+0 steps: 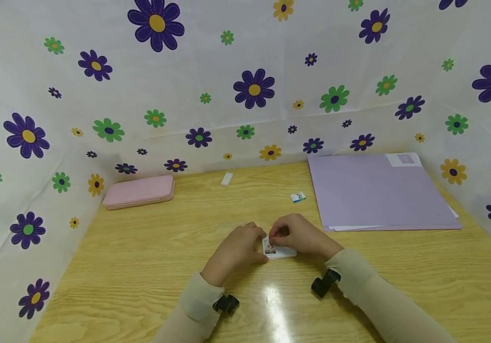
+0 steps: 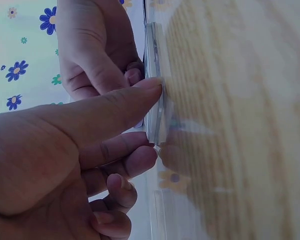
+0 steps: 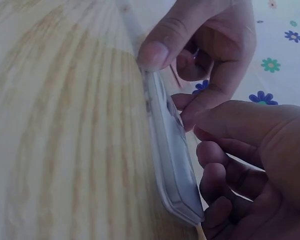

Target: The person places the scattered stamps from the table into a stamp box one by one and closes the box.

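Left hand (image 1: pixel 236 245) grips white case (image 1: pixel 287 253) on tabletop (image 1: pixel 142 267); right hand (image 1: pixel 300 233) curled at its picture (image 1: pixel 270 249) (pinch hidden, can't tell). Risk: slack left grip could let the case skid under right-hand pressure.

Flat case (image 1: pixel 287 253) between left hand (image 1: pixel 237 247) and right hand (image 1: pixel 303 234): plain white. Small picture (image 1: pixel 270 249) at the right hand's fingertips: dark and pinkish. Worktop (image 1: pixel 155 257) beneath both hands: yellow-brown, streaky wood grain. Sleeves (image 1: pixel 356 274) behind the hands: plain cream; wrist cameras (image 1: pixel 325 284) black. Beyond left hand, well to its left: oblong case (image 1: pixel 139 192), plain pink. Straight beyond left hand: little block (image 1: pixel 226 179), white. Beyond right hand: small packet (image 1: pixel 297 197), white with blue and green. Farther right: folder (image 1: pixel 378 195), lilac; corner label (image 1: pixel 404 159) white, lilac square. Cloth (image 1: pixel 211 57) beyond both hands: white, scattered purple, green, yellow daisies, contrasting centres.
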Demonstrator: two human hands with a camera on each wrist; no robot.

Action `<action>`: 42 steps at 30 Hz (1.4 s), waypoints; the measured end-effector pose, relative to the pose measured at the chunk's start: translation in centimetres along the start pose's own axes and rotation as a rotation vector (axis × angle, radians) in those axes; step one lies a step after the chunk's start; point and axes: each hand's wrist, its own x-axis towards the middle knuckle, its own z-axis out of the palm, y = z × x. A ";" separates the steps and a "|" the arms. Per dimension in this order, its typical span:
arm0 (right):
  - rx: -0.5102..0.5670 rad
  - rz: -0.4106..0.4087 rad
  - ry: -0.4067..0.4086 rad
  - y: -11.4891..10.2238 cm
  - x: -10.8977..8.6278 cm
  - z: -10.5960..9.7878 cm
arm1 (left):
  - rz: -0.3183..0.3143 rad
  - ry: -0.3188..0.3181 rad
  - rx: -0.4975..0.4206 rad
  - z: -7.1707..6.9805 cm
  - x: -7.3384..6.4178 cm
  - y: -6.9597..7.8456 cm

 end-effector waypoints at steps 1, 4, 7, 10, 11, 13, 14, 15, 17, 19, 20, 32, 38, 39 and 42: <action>0.006 0.004 -0.001 0.0 0.0 -0.1 | 0.000 0.000 0.000 0.0 0.0 0.0; 0.030 0.007 -0.002 0.1 0.0 -0.2 | -0.003 -0.001 -0.003 0.0 -0.1 0.0; 0.042 -0.007 -0.003 -0.1 -0.1 -0.5 | -0.002 0.000 -0.010 0.0 -0.1 0.0; 0.046 -0.003 0.005 -0.2 -0.1 -0.9 | 0.001 0.004 -0.009 0.0 -0.1 0.0; 0.045 -0.001 0.012 -0.3 -0.2 -1.0 | 0.003 0.007 -0.006 0.0 -0.1 0.0; 0.042 0.000 0.023 -0.3 -0.2 -1.3 | 0.005 0.012 -0.001 0.1 -0.1 -0.1; 0.041 0.003 0.029 -0.3 -0.2 -1.4 | 0.006 0.014 0.003 0.1 0.0 -0.1; 0.037 0.006 0.034 -0.4 -0.2 -1.5 | 0.006 0.016 0.006 0.1 0.0 0.0; 0.034 0.006 0.041 -0.4 -0.2 -1.8 | 0.010 0.021 0.010 0.1 0.0 -0.1; 0.031 0.011 0.047 -0.5 -0.2 -2.1 | 0.011 0.024 0.012 0.1 -0.1 0.0; 0.028 0.013 0.051 -0.5 -0.2 -2.2 | 0.012 0.024 0.015 0.2 -0.1 0.0; -0.055 -0.003 0.127 -0.7 0.4 -4.6 | 0.011 0.025 0.012 0.2 -0.1 -0.1; -0.101 0.012 0.177 -0.6 0.8 -6.1 | 0.011 0.030 0.038 0.1 -0.1 0.0; -0.107 0.014 0.186 -0.6 0.8 -6.3 | 0.012 0.029 0.044 0.1 -0.1 0.0; -0.124 0.015 0.203 -0.6 1.0 -6.9 | 0.015 0.029 0.054 0.1 -0.1 0.1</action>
